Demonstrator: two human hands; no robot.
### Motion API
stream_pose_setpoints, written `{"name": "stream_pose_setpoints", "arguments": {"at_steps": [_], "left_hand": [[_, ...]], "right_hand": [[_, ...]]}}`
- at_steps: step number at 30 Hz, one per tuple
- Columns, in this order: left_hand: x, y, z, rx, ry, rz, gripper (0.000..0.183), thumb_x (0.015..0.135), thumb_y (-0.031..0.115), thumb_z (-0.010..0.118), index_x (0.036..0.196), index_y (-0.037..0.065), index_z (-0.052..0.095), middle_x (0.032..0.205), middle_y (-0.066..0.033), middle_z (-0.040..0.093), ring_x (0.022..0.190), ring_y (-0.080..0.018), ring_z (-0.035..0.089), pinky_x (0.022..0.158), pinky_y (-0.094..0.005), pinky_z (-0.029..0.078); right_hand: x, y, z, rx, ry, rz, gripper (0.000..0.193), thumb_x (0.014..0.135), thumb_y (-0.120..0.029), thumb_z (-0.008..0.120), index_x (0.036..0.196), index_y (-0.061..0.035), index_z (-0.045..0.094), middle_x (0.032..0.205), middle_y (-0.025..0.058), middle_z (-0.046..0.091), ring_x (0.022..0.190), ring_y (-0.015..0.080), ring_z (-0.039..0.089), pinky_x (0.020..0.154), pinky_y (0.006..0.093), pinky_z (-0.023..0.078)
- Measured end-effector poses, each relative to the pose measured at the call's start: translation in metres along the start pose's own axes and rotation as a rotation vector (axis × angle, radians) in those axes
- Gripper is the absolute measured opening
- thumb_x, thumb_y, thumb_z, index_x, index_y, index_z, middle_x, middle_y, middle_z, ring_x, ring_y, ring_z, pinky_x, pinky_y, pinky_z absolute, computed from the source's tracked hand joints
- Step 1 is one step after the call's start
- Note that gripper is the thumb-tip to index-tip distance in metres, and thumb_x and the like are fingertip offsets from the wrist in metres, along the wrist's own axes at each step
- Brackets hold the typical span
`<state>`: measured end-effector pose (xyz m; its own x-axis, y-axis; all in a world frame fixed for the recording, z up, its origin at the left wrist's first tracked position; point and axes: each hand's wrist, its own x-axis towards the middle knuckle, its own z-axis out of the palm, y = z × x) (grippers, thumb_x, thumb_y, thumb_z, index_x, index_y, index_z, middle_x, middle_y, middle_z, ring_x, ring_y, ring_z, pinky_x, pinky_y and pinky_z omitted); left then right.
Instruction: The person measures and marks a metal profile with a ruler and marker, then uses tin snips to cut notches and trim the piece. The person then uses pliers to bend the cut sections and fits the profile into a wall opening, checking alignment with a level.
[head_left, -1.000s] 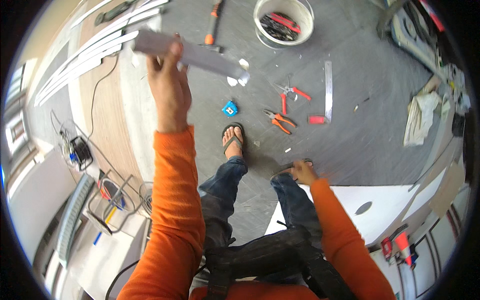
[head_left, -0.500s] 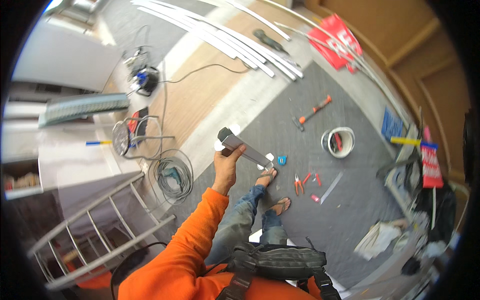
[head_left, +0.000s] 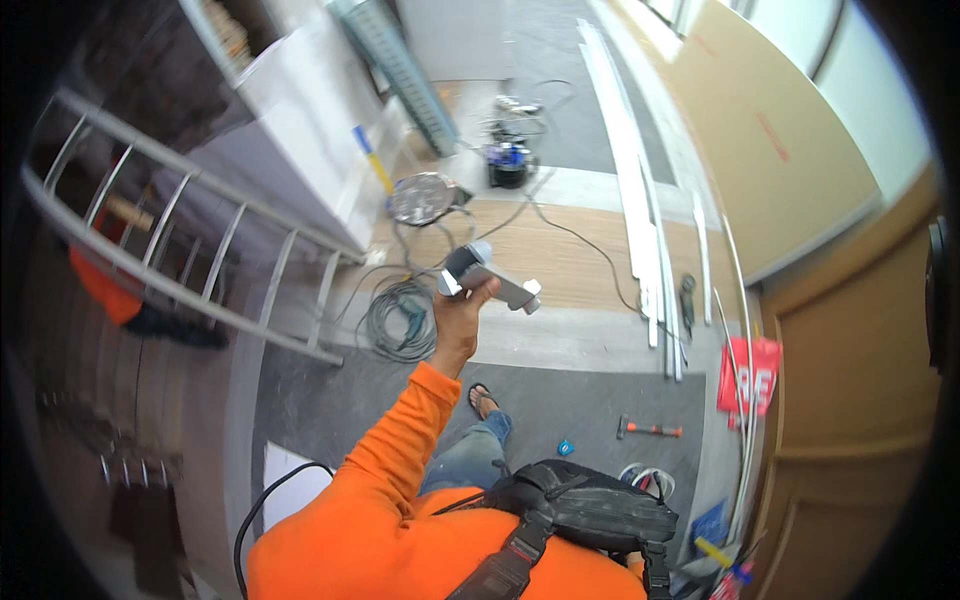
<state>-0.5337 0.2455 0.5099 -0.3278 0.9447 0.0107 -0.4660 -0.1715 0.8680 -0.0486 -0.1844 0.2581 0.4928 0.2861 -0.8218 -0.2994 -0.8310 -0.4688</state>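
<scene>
My left hand point(head_left: 457, 325) is closed round a short grey-and-white channel piece point(head_left: 507, 288), held out in front of me at a slant. Pale caps or tabs stick out at both of its ends. My fingers wrap its underside, and the thumb lies along its side. Beneath and beyond the hand, a coil of grey cable point(head_left: 390, 340) lies on the floor with a green power tool point(head_left: 413, 322) in it. My right hand is out of sight; the black bag point(head_left: 595, 505) at my front covers part of the lower view.
A ladder point(head_left: 215, 260) leans at the left near a white cabinet point(head_left: 310, 95). Ahead stand a round stool point(head_left: 425, 198) and a blue-black machine point(head_left: 508, 165). Long white strips point(head_left: 630, 170) lie at right. Nearer are a hammer point(head_left: 652, 430), blue tape measure point(head_left: 566, 447) and bucket point(head_left: 655, 482).
My view has turned left, so the ladder and stool sit higher and the bucket lower right. The pliers have left the view. My left hand keeps its hold on the channel piece.
</scene>
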Motion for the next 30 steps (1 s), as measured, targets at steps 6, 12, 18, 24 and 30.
{"name": "stream_pose_setpoints", "arguments": {"at_steps": [6,12,18,24,30], "left_hand": [[0.070,0.075,-0.118,-0.371,0.288,0.023,0.048,0.094,0.018,0.076,0.136,0.008,0.054,0.129,-0.0103,0.058,0.126,-0.0290,0.054,0.110,-0.0560,0.044],[0.126,0.142,-0.155,-0.492,0.273,0.242,0.052,0.095,0.025,0.072,0.139,0.004,0.052,0.136,-0.0130,0.057,0.132,-0.0334,0.051,0.117,-0.0623,0.037],[0.177,0.175,-0.151,-0.505,0.352,0.390,0.056,0.094,0.027,0.069,0.140,0.004,0.050,0.140,-0.0146,0.054,0.134,-0.0340,0.050,0.116,-0.0644,0.037],[0.239,0.174,-0.117,-0.496,0.452,0.489,0.061,0.096,0.031,0.069,0.144,0.005,0.043,0.140,-0.0159,0.048,0.137,-0.0360,0.045,0.117,-0.0654,0.035],[0.296,0.158,-0.075,-0.570,0.590,0.611,0.057,0.098,0.031,0.072,0.143,0.008,0.045,0.138,-0.0145,0.051,0.135,-0.0351,0.047,0.116,-0.0633,0.040]], "right_hand": [[0.021,-0.176,0.068,-0.191,-0.070,-0.155,0.026,0.100,-0.025,0.064,0.111,-0.0015,0.070,0.094,0.0122,0.071,0.078,0.0201,0.068,0.066,0.0310,0.053],[0.038,-0.300,0.180,-0.290,-0.198,-0.263,0.026,0.100,-0.024,0.064,0.109,-0.0010,0.070,0.090,0.0112,0.070,0.075,0.0188,0.067,0.064,0.0302,0.052],[0.066,-0.388,0.282,-0.436,-0.331,-0.285,0.025,0.099,-0.023,0.064,0.108,-0.0005,0.070,0.086,0.0102,0.069,0.072,0.0176,0.065,0.062,0.0294,0.051],[0.121,-0.495,0.365,-0.573,-0.440,-0.320,0.025,0.099,-0.023,0.064,0.106,0.0000,0.070,0.082,0.0093,0.068,0.069,0.0164,0.064,0.059,0.0286,0.049],[0.181,-0.641,0.427,-0.692,-0.523,-0.403,0.024,0.099,-0.022,0.064,0.104,0.0005,0.071,0.078,0.0083,0.067,0.066,0.0151,0.062,0.057,0.0277,0.048]]}}
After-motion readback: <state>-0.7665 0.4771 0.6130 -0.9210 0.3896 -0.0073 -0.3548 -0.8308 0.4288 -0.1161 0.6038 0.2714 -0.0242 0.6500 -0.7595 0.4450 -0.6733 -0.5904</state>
